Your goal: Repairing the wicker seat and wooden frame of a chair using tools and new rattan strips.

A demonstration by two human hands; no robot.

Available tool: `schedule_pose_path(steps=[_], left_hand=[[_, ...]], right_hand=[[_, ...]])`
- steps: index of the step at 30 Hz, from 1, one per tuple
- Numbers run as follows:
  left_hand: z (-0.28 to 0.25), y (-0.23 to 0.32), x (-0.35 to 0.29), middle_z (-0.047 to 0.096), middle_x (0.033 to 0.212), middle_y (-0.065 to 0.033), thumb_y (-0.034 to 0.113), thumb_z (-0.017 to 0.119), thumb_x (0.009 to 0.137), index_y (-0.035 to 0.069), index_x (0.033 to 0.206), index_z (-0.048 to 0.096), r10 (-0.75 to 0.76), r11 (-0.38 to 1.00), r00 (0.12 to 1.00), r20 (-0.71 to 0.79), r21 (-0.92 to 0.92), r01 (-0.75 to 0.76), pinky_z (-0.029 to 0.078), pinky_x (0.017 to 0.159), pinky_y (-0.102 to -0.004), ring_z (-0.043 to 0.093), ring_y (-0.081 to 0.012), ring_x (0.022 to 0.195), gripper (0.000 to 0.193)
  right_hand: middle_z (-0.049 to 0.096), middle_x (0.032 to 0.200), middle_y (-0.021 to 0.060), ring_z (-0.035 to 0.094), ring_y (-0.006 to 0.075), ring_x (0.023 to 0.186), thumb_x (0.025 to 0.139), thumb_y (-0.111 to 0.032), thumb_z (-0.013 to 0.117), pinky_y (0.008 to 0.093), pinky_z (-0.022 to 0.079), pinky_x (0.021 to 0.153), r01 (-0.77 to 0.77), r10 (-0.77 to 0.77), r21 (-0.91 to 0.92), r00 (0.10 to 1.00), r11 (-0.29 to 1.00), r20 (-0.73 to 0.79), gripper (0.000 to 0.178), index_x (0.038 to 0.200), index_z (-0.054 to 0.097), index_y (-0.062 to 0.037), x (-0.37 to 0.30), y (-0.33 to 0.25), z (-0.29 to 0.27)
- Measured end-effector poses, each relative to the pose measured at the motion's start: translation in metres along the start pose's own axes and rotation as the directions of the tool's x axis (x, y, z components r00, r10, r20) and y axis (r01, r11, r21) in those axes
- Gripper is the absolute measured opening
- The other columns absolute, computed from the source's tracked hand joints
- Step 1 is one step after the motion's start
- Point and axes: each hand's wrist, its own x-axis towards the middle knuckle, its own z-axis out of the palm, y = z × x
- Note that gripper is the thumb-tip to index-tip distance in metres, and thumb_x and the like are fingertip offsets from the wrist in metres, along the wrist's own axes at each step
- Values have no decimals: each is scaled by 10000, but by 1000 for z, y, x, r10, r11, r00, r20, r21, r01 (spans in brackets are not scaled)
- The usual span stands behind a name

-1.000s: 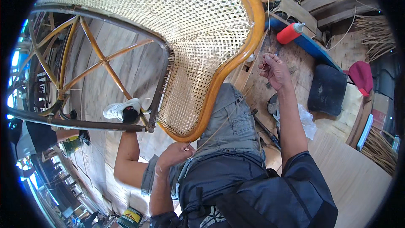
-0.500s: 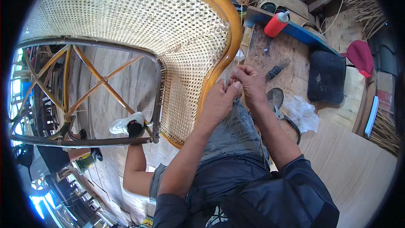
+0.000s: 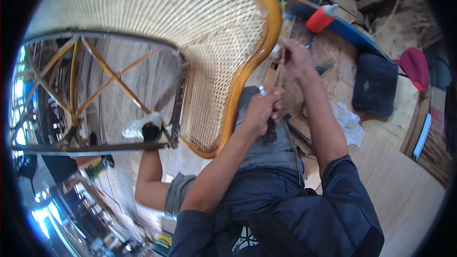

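Note:
Over my lap, my left hand [image 3: 266,113] is closed round a small object with a shiny pale tip [image 3: 262,90]; its kind is hidden by the fingers. My right hand [image 3: 299,59] reaches forward beside the chair's curved edge, near a small white thing [image 3: 275,51]. Motion blurs its fingers, so any hold there is unclear. To the left stands a chair with a woven cane panel [image 3: 214,33] and a glossy orange-brown rattan rim [image 3: 247,66]. Neither hand touches the weave.
Beyond my right hand stand a red squeeze bottle [image 3: 321,18] and a blue board [image 3: 347,31]. A black pad [image 3: 376,85], a maroon cap [image 3: 413,69] and a crumpled clear plastic bag [image 3: 347,123] lie to the right. Crossed rattan braces [image 3: 115,77] show under the chair.
My hands were together over my lap and have moved apart. The right has gone forward toward the white thing; the left has drawn lower, fingers wrapped. The view has shifted slightly.

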Motion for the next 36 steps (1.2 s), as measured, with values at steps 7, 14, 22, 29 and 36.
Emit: schedule_pose_path(steps=[7,14,22,29,36], left_hand=[[-15,-2,11,610,711,-23,229,582,890,10,939,666,325,814,945,20,504,-290,427,542,-250,500,-83,539,240],[-23,-16,26,672,782,-149,246,566,856,-28,927,664,422,689,903,76,621,-374,504,694,-364,659,-247,759,300],[-2,-27,14,640,812,-244,270,552,872,8,909,599,656,503,754,6,742,-443,513,715,-494,637,-415,778,269],[15,-22,-20,646,751,-216,212,580,814,49,856,602,757,213,620,207,819,-533,520,586,-480,643,-388,653,169],[12,-23,-11,654,740,-181,206,577,847,9,870,620,681,376,709,183,743,-553,517,536,-405,665,-279,648,203]], right_hand=[[580,700,13,534,95,571,912,-223,586,248,415,504,125,-233,-724,971,679,-51,193,891,639,-39,-62,-27,-76],[630,985,205,595,344,957,830,-207,669,414,459,858,-14,-239,-996,971,-91,8,315,1079,610,-23,-201,26,-143],[520,1174,234,504,408,1077,751,-141,730,453,403,954,-39,16,-958,999,-286,-45,565,1228,464,4,-207,44,-177],[497,1246,210,508,327,1140,915,-168,534,378,388,987,-66,-137,-988,990,-141,-46,494,1315,376,75,-212,21,-184],[581,996,134,571,198,912,973,-238,485,311,454,814,-13,-341,-942,931,337,-135,350,1168,512,52,-193,-16,-186]])
